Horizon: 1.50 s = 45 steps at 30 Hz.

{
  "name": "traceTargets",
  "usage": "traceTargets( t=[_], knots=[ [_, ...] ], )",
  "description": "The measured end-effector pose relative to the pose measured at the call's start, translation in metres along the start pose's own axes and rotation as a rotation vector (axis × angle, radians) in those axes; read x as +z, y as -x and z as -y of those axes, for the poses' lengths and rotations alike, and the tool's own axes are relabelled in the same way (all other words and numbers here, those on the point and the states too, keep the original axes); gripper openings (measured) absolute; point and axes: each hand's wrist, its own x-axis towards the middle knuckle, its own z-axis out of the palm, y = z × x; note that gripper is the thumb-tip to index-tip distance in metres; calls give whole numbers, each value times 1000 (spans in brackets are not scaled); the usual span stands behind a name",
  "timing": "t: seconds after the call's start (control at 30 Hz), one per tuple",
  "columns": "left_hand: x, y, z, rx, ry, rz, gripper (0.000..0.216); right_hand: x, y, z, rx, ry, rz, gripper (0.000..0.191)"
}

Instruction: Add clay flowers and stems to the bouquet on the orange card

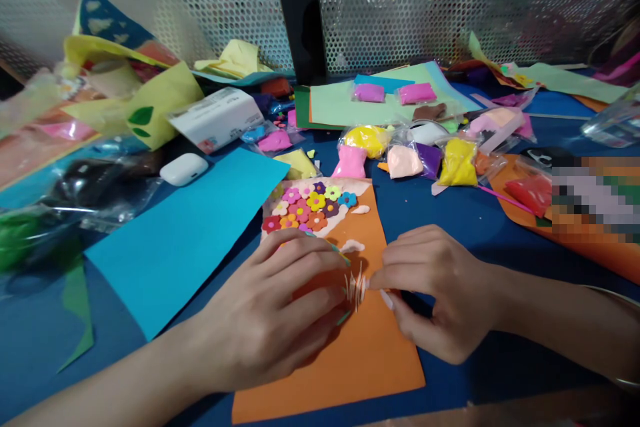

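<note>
The orange sheet (370, 353) lies flat on the blue desk (395, 203), beneath the left hand (290, 300) and reaching towards the right hand (440, 293). A cluster of thin, pale strips (356, 287) rests on it between the 2 hands — at 3 o'clock from the left hand, just beside its fingertips, and at 9 o'clock from the right.

The left hand arches over the sheet with its fingers bent; whether it grips anything underneath, I cannot tell. The right hand is partly curled, forefinger reaching to the strips' right edge and thumb a little apart below; whether it pinches a strip is unclear.

Small flowers (316, 201) in many colours crowd the sheet's far end, at 12 o'clock from the left hand and 10 o'clock from the right. A pale piece (353, 246) sits at 2 o'clock from the left hand.

Farther out, a blue sheet (200, 233) lies at 10 o'clock from the left hand, and a yellow packet (459, 163) at 12 o'clock from the right — beside a purple packet (430, 159).
</note>
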Motion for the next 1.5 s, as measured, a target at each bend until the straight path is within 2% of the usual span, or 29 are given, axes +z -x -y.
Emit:
traceTargets(
  t=[0.17,0.4,0.6,0.8,1.07,1.5],
  knots=[
    [-1,-1,1,-4,-1,-4,10,0,1,-1,23,32,-36,22],
    [1,0,0,-14,0,2,10,0,1,-1,3,2,21,22],
    [0,0,0,-7,-3,3,10,0,1,-1,12,-11,-10,20],
    [1,0,0,-8,-3,-1,10,-1,2,0,-35,-102,61,17],
    [-2,-1,0,-5,-14,1,11,-1,3,1,-16,-153,137,13],
    [0,1,-1,-12,10,27,10,1,4,1,-19,-157,134,13]
  ],
)
